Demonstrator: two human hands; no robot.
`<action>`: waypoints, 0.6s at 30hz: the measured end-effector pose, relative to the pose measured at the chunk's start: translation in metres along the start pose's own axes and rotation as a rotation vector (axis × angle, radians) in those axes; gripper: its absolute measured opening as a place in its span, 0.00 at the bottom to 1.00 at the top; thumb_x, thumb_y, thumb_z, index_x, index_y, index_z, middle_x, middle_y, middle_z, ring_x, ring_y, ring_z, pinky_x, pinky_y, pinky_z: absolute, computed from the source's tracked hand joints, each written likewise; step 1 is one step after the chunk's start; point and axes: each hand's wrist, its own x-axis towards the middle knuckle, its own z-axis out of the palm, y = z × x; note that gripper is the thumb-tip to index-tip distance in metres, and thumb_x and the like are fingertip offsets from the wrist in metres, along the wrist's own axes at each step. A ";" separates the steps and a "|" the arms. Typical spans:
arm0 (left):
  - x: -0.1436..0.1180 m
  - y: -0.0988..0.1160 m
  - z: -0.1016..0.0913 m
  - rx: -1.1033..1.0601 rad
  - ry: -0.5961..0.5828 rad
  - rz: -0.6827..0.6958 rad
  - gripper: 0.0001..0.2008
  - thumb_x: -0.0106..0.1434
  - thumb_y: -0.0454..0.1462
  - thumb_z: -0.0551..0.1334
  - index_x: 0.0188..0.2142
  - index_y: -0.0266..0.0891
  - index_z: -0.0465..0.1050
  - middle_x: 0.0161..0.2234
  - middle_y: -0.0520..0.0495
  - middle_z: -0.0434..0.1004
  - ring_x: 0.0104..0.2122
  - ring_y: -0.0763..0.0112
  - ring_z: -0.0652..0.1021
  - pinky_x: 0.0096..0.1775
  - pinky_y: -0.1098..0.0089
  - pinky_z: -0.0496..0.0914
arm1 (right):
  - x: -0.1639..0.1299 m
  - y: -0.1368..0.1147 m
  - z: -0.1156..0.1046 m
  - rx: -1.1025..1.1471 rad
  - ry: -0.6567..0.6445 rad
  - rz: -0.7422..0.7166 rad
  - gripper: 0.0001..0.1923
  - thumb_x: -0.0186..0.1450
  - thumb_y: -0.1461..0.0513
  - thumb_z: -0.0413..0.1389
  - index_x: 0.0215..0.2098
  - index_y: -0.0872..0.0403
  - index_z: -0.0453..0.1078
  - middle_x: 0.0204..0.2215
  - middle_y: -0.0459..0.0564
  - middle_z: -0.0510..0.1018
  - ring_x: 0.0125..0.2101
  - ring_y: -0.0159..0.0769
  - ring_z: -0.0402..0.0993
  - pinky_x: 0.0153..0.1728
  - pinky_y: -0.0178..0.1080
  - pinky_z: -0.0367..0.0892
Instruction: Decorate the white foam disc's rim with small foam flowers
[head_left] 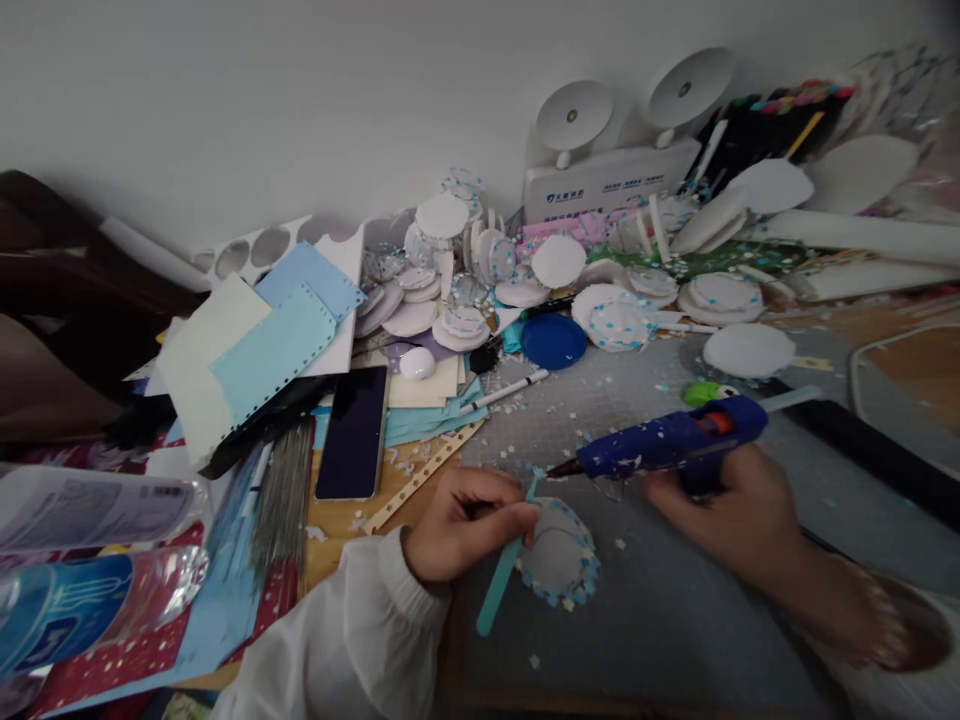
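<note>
Head view: cluttered craft desk against white wall, grey mat (675, 600) as work area. Left hand (469, 520) pinching teal stick (501, 580) against paper disc (559, 555) on mat, likely steadying it. Right hand (731, 510) clamped around blue glue gun (660, 445), nozzle aimed at stick top.

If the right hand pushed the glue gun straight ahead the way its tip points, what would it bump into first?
Probably the stick near its top end, pinched by the left hand over the disc; depth is unclear.
</note>
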 end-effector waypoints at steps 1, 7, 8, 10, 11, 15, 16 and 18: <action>0.000 0.000 0.000 -0.003 0.001 0.002 0.23 0.61 0.49 0.62 0.17 0.34 0.72 0.18 0.49 0.65 0.20 0.75 0.64 0.25 0.71 0.56 | 0.000 -0.001 0.000 0.000 0.009 -0.018 0.12 0.51 0.54 0.53 0.16 0.48 0.54 0.08 0.40 0.58 0.11 0.29 0.54 0.13 0.34 0.50; 0.000 0.001 0.000 -0.001 -0.015 0.006 0.23 0.61 0.47 0.63 0.17 0.34 0.72 0.18 0.49 0.66 0.20 0.75 0.65 0.25 0.71 0.56 | 0.000 0.001 0.000 -0.011 0.022 -0.066 0.11 0.51 0.56 0.53 0.18 0.48 0.56 0.09 0.40 0.60 0.10 0.30 0.56 0.12 0.34 0.52; 0.000 0.002 0.000 -0.002 -0.015 0.007 0.22 0.61 0.47 0.63 0.17 0.34 0.72 0.18 0.49 0.66 0.20 0.75 0.65 0.25 0.71 0.56 | -0.001 0.002 0.000 -0.019 0.009 -0.052 0.11 0.51 0.55 0.53 0.17 0.48 0.55 0.08 0.40 0.60 0.10 0.30 0.56 0.13 0.34 0.52; 0.000 0.002 0.000 -0.003 -0.012 0.000 0.23 0.61 0.48 0.63 0.17 0.34 0.72 0.18 0.48 0.66 0.20 0.75 0.65 0.24 0.71 0.57 | -0.003 0.004 0.001 -0.036 -0.004 -0.037 0.12 0.51 0.54 0.53 0.17 0.48 0.55 0.08 0.40 0.60 0.10 0.30 0.56 0.13 0.34 0.53; 0.000 0.003 0.000 0.000 -0.008 -0.004 0.23 0.60 0.49 0.63 0.17 0.34 0.72 0.17 0.48 0.66 0.20 0.75 0.65 0.24 0.71 0.56 | -0.003 0.005 0.001 -0.053 -0.003 -0.040 0.13 0.51 0.53 0.53 0.17 0.48 0.55 0.08 0.41 0.60 0.10 0.31 0.56 0.13 0.35 0.53; 0.000 0.003 0.000 0.005 -0.009 -0.009 0.24 0.60 0.50 0.63 0.17 0.34 0.73 0.17 0.48 0.66 0.20 0.75 0.64 0.24 0.71 0.56 | -0.001 0.011 0.001 -0.164 0.039 -0.086 0.13 0.53 0.53 0.55 0.19 0.49 0.58 0.12 0.45 0.66 0.14 0.36 0.64 0.18 0.37 0.60; 0.000 0.003 0.000 0.001 -0.010 -0.008 0.24 0.60 0.49 0.63 0.17 0.34 0.73 0.17 0.49 0.66 0.20 0.75 0.65 0.24 0.71 0.56 | 0.001 0.013 -0.001 -0.190 0.047 -0.074 0.12 0.53 0.52 0.56 0.21 0.50 0.61 0.14 0.47 0.69 0.17 0.38 0.68 0.20 0.38 0.61; 0.000 0.001 0.000 -0.015 -0.008 -0.003 0.23 0.60 0.49 0.63 0.18 0.34 0.74 0.17 0.48 0.67 0.20 0.75 0.66 0.25 0.71 0.57 | 0.004 0.021 -0.005 -0.214 0.067 -0.022 0.16 0.55 0.49 0.56 0.31 0.52 0.67 0.23 0.52 0.75 0.23 0.44 0.74 0.24 0.40 0.65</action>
